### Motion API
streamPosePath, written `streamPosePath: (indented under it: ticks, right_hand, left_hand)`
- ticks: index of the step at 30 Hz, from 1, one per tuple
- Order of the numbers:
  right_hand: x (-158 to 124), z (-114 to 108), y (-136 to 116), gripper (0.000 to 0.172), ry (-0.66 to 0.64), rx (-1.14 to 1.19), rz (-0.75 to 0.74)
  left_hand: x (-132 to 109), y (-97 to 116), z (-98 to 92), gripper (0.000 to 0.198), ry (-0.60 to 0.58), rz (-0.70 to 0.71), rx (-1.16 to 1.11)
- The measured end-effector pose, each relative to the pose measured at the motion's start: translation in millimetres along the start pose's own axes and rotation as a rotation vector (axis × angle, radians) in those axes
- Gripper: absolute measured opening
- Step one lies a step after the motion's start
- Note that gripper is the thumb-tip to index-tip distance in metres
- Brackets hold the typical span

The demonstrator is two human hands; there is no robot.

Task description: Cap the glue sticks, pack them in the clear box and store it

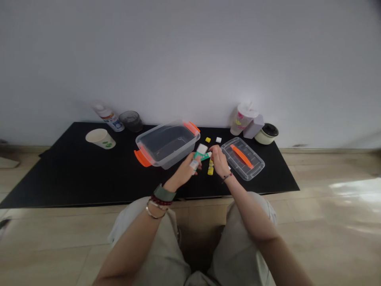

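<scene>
My left hand [185, 168] grips a green-and-white strip [201, 157], which looks like a small packaged item, and a white piece [194, 165] shows below my fingers. My right hand [218, 161] pinches the strip's far end from the other side. Just under my right fingers stands a yellow stick-shaped item [210, 168], possibly a glue stick. A white block [202, 149] lies just beyond the strip, partly behind it. Farther back are a small yellow cube [207, 139] and a small white cube [218, 139]. A clear plastic box [166, 143] with orange handles stands left of my hands, and its clear lid [242, 158] lies to the right.
Everything sits on a black table top [74, 174]. A paper cup [100, 138] lies on its side at the left. A spray can [109, 118], dark glass [131, 121], lidded plastic cup [242, 119], lilac box [253, 126] and small black-lidded pot [266, 134] line the wall.
</scene>
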State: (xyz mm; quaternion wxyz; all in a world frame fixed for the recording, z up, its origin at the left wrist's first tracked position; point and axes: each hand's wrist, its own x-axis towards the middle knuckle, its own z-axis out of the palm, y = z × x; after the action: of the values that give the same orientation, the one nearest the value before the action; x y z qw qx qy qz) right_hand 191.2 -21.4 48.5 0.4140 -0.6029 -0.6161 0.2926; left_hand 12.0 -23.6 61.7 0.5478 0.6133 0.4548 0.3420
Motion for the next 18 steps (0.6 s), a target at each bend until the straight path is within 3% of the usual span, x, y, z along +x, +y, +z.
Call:
streamPosePath:
  ticks: [4,6,8,12,16,18]
  right_hand:
    - [0,-5,1,0.046,0.04,0.026,-0.02]
    - [0,-5,1,0.045,0.024,0.011,-0.032]
    - [-1,-4,-1,0.045,0.003,-0.007,-0.041]
    - [-3,-5,-5,0.044,-0.03,-0.048,-0.048]
    - [-3,-8,-9,0.042,-0.047,-0.078,-0.042]
    - [-3,-9,-10,0.041,-0.058,-0.091,-0.027]
  left_hand:
    - [26,20,-49.2,0.037,0.359,0.159,-0.149]
    - [43,24,-77.2,0.035,0.535,0.168,0.037]
    - [58,23,-99.1,0.031,0.584,0.117,0.374]
    - [76,20,-115.0,0.029,0.33,-0.109,0.946]
    - [85,17,-110.3,0.037,0.083,-0.391,1.181]
    - [90,13,-108.7,0.042,0.025,-0.456,1.232]
